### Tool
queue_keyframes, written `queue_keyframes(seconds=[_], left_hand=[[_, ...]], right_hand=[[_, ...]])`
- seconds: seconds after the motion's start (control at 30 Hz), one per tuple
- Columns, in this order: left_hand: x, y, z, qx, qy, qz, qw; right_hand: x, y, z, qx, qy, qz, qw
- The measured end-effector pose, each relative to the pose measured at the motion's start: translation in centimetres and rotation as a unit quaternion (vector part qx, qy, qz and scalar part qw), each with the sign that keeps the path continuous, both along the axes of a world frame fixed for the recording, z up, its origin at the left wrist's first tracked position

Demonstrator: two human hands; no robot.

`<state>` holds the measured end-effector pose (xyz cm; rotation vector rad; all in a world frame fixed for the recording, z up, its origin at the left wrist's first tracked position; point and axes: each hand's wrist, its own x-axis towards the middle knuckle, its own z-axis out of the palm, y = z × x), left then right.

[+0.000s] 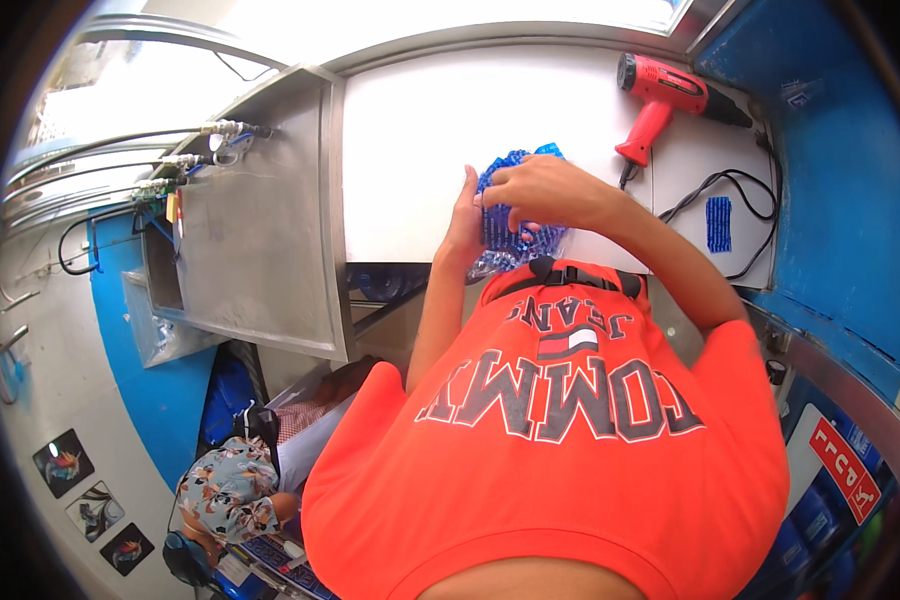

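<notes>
At the front edge of the white worktop, both hands are at a bunch of small blue printed plastic pieces [497, 233], which look like flat sleeves. Clear plastic film [490, 264] shows below the bunch, against my waist. My left hand [464, 222] grips the bunch from its left side, with the thumb pointing up and the other fingers partly hidden. Over the top reaches my right hand [548, 192], its fingers bent down into the blue pieces. Whether it pinches a single piece is hidden.
A red heat gun [660, 98] lies at the back right, its black cord [735, 178] looping around a flat blue strip [718, 224]. To the left stands a metal tray-like table [255, 215] with hoses [120, 150] beyond. A blue wall [830, 190] closes the right. Another person [232, 490] is at lower left.
</notes>
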<state>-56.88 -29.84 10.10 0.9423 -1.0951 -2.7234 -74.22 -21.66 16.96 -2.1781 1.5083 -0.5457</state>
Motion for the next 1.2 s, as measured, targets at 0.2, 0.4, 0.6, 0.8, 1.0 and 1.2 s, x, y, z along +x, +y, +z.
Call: queue_keyframes(seconds=[0.2, 0.4, 0.6, 0.8, 1.0, 1.2], left_hand=[[0.4, -0.2, -1.2, -0.028, -0.137, 0.005, 0.99], [2.2, 0.6, 0.2, 0.004, -0.061, 0.122, 0.991], [4.1, -1.1, -1.5, 0.102, 0.083, 0.053, 0.99], [3.6, -1.1, -2.3, 0.056, 0.067, 0.045, 0.995], [2.8, -0.4, -2.0, 0.081, 0.109, 0.042, 0.99], [4.5, -0.5, -2.4, 0.151, 0.195, 0.167, 0.955]], right_hand=[[2.8, -0.5, -2.0, -0.103, 0.16, 0.21, 0.959], [1.9, -0.6, -2.0, -0.254, 0.002, 0.099, 0.962], [-0.5, -1.0, -3.6, -0.082, -0.148, -0.059, 0.984], [0.5, -1.2, -6.4, 0.032, -0.31, -0.204, 0.928], [-0.3, -1.3, -6.9, 0.061, -0.322, -0.152, 0.932], [0.2, -0.8, -8.5, -0.039, -0.039, -0.145, 0.988]])
